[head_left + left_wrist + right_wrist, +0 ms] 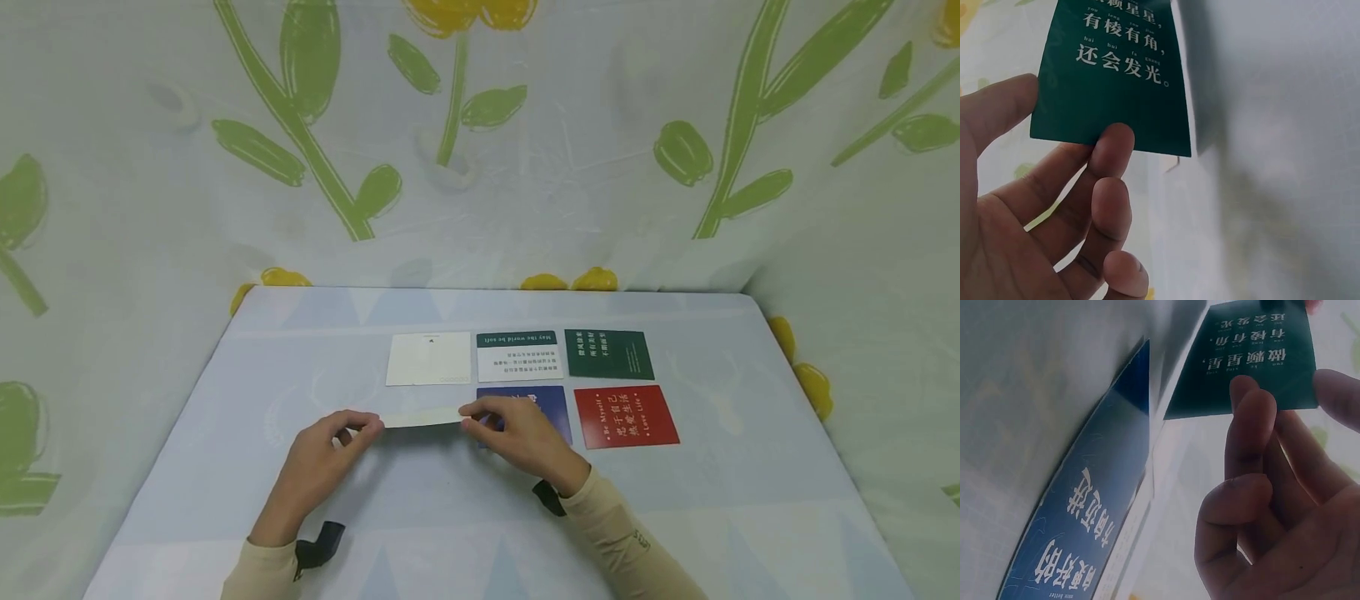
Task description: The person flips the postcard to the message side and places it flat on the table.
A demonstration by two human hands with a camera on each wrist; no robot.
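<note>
My left hand [318, 458] and right hand [528, 437] hold one postcard [422, 418] between them, each pinching an end. The pale side of it shows from the head; its dark green side [1110, 106] with white Chinese writing shows in the left wrist view. It hangs over the table, tilted so that it looks thin from above. Close to the right hand lies a blue card [557, 414], partly covered by the fingers. In the right wrist view the same blue card [1100, 487] stretches beside the held postcard [1254, 362].
Behind the hands lie a plain cream card [429, 362], a white card with a green band [519, 368] and a dark green card [609, 354]. A red card [626, 427] is right of the blue one. A flower-patterned cloth [540, 208] hangs behind the table [450, 533].
</note>
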